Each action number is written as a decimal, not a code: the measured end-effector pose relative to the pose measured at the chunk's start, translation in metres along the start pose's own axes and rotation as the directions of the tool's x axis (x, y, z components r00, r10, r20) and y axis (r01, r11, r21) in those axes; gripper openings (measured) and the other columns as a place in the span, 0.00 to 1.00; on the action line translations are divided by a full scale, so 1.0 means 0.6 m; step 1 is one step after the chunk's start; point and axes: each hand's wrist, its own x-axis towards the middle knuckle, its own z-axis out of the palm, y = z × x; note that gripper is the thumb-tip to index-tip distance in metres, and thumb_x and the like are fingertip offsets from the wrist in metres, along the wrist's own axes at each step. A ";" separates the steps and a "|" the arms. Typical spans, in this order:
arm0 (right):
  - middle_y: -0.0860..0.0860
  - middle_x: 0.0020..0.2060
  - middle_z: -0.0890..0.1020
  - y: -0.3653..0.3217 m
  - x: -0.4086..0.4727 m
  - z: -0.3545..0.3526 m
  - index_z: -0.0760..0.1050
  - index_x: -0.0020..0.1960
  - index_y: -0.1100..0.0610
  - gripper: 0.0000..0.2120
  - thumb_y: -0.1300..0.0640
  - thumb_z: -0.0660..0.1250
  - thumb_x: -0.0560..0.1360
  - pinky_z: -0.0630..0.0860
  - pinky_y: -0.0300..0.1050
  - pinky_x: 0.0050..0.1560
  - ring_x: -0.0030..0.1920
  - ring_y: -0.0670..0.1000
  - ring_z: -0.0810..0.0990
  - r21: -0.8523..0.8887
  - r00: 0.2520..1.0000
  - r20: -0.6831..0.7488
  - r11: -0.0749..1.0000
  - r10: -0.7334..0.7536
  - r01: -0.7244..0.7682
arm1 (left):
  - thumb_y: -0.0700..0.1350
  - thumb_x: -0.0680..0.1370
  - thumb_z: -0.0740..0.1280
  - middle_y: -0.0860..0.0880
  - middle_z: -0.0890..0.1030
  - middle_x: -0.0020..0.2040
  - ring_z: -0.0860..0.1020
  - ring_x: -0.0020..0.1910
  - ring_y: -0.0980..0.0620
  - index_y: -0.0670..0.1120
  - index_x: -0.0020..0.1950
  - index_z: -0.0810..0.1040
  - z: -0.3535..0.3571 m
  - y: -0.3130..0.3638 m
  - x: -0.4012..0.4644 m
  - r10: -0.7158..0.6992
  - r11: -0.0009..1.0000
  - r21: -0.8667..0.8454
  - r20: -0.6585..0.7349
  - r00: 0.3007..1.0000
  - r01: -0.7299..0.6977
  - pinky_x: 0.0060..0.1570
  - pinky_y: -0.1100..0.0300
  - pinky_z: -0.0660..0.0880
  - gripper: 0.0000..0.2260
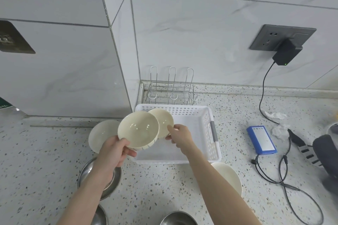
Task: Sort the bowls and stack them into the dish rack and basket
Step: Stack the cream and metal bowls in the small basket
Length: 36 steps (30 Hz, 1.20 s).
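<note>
My left hand (114, 151) grips a cream ceramic bowl (138, 130) by its near rim, held above the left edge of the white plastic basket (206, 120). My right hand (181, 136) holds a second, smaller cream bowl (162, 119) over the basket's back left corner, partly hidden behind the first bowl. A wire dish rack (171, 90) stands behind the basket against the wall. On the counter are a cream bowl (100, 133) at left, another cream bowl (228, 177) under my right forearm, and three steel bowls: (111, 181), (99, 216), (178, 218).
A blue battery pack (261, 142) with black cables (285, 175) lies right of the basket. A black adapter (286, 53) hangs from the wall socket. Crumpled tissue (276, 115) and a dark grey object (327, 150) sit at the far right. A tiled wall corner juts out at left.
</note>
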 end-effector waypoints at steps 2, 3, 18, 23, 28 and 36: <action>0.54 0.45 0.85 0.001 -0.004 -0.011 0.73 0.64 0.58 0.22 0.44 0.57 0.80 0.77 0.44 0.44 0.44 0.50 0.80 -0.169 0.995 -0.082 0.985 -0.059 0.045 | 0.37 0.78 0.60 0.38 0.83 0.32 0.61 0.18 0.57 0.42 0.51 0.78 0.007 0.004 0.004 0.012 0.999 0.033 0.005 1.000 -0.012 0.18 0.65 0.58 0.08; 0.54 0.48 0.85 -0.001 -0.007 -0.019 0.73 0.65 0.57 0.23 0.42 0.55 0.80 0.77 0.48 0.51 0.49 0.52 0.81 -0.214 0.984 -0.146 0.974 -0.107 0.074 | 0.37 0.78 0.61 0.39 0.84 0.32 0.61 0.18 0.57 0.43 0.51 0.78 0.011 0.007 0.007 0.021 0.998 0.057 0.005 1.000 -0.021 0.18 0.65 0.58 0.07; 0.49 0.29 0.82 -0.042 -0.038 -0.046 0.77 0.53 0.55 0.11 0.55 0.63 0.72 0.76 0.46 0.39 0.40 0.54 0.83 -0.205 0.947 -0.023 0.929 -0.319 0.308 | 0.41 0.77 0.60 0.43 0.84 0.31 0.63 0.17 0.58 0.41 0.52 0.76 0.083 0.031 0.061 0.088 0.957 0.270 0.082 0.993 -0.107 0.21 0.64 0.59 0.08; 0.56 0.31 0.84 -0.072 -0.025 -0.054 0.78 0.47 0.65 0.13 0.57 0.63 0.71 0.79 0.50 0.43 0.37 0.54 0.80 -0.296 0.952 -0.002 0.910 -0.305 0.291 | 0.46 0.78 0.59 0.48 0.85 0.32 0.65 0.18 0.56 0.43 0.54 0.75 0.086 0.029 0.071 0.097 0.926 0.356 0.099 0.990 -0.126 0.20 0.65 0.62 0.10; 0.55 0.28 0.82 -0.088 -0.018 -0.054 0.76 0.33 0.63 0.11 0.58 0.62 0.69 0.69 0.41 0.31 0.29 0.50 0.72 -0.330 0.964 0.041 0.907 -0.263 0.262 | 0.52 0.78 0.60 0.50 0.84 0.34 0.82 0.39 0.51 0.51 0.65 0.71 0.082 0.027 0.074 0.195 0.882 0.427 0.051 0.980 -0.198 0.38 0.54 0.71 0.16; 0.59 0.29 0.82 -0.080 -0.009 -0.029 0.71 0.33 0.61 0.07 0.59 0.61 0.68 0.66 0.43 0.32 0.30 0.52 0.70 -0.249 0.976 -0.012 0.946 -0.218 0.209 | 0.53 0.76 0.62 0.55 0.85 0.32 0.79 0.40 0.62 0.56 0.79 0.53 0.091 0.035 0.073 0.155 0.822 0.530 0.148 0.977 -0.211 0.37 0.58 0.70 0.33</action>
